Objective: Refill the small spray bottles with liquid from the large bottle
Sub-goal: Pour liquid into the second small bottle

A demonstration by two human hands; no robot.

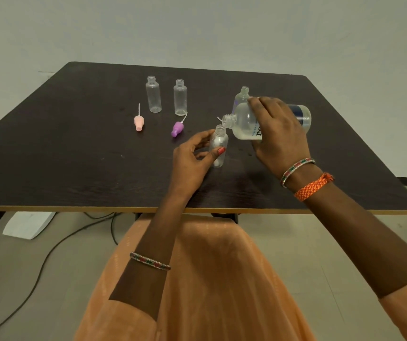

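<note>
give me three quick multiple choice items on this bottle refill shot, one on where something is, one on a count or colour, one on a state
1. Where is the large bottle's mouth?
A. Just above the held small bottle's neck
B. Flat on the table
C. Over the pink spray cap

2. How many loose spray caps lie in plain sight on the table?
A. none
B. two
C. five

3. How is the large bottle held?
A. upright
B. tipped sideways
C. upside down

Answers:
1 A: its mouth sits right over the neck of the bottle the left hand grips.
2 B: one pink, one purple.
3 B: the right hand holds it on its side.
</note>
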